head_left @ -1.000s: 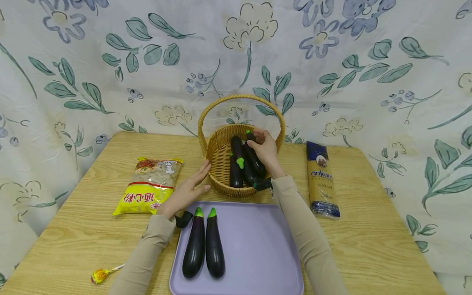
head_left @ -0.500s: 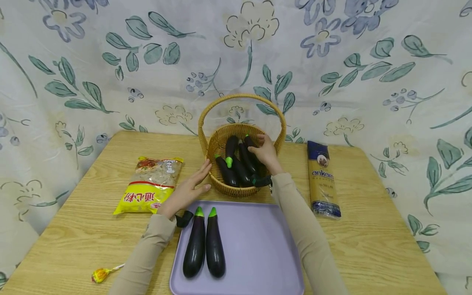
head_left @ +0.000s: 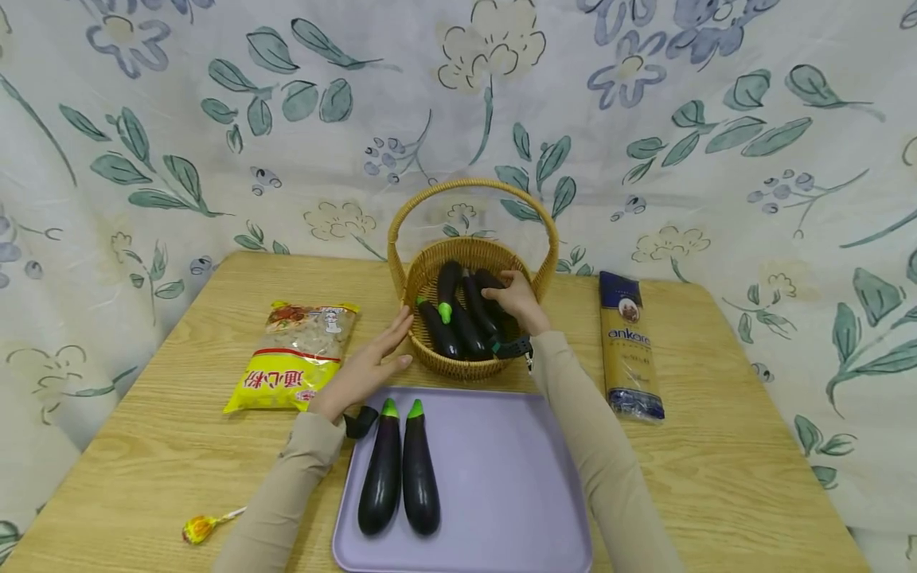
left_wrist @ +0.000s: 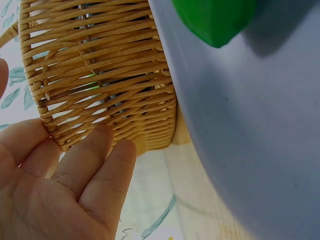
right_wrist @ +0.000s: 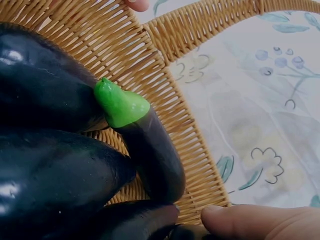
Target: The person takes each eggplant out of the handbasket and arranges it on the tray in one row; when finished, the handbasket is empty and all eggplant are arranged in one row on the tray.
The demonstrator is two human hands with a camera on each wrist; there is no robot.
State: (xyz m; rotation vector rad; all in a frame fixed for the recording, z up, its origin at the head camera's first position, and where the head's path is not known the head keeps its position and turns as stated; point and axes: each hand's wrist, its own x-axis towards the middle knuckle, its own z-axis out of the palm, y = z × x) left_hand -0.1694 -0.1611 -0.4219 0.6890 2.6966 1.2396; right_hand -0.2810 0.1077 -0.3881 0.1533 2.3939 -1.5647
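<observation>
A wicker basket (head_left: 430,354) with a tall arched handle holds several dark purple eggplants. My right hand (head_left: 519,302) is inside its right side, thumb and fingers around an eggplant (head_left: 487,280) there. In the right wrist view the thumb (right_wrist: 250,222) lies close to the dark skins, and a small eggplant (right_wrist: 155,155) with a bright green cap rests against the wicker wall. My left hand (head_left: 368,366) has its fingers extended, with the fingertips against the basket's left outside; the left wrist view shows them on the weave (left_wrist: 107,100).
In front of the basket lies a lilac tray (head_left: 509,477) with two eggplants (head_left: 420,477) on its left side. A yellow pasta bag (head_left: 294,358) is to the left, a long spaghetti pack (head_left: 630,346) to the right. A lollipop (head_left: 200,528) lies at the front left. Behind hangs a floral cloth (head_left: 458,103).
Inside the basket, the eggplants at left have shifted leftward. The eggplant at my right hand has settled lower, its green tip now out of sight. My left hand keeps its place on the basket.
</observation>
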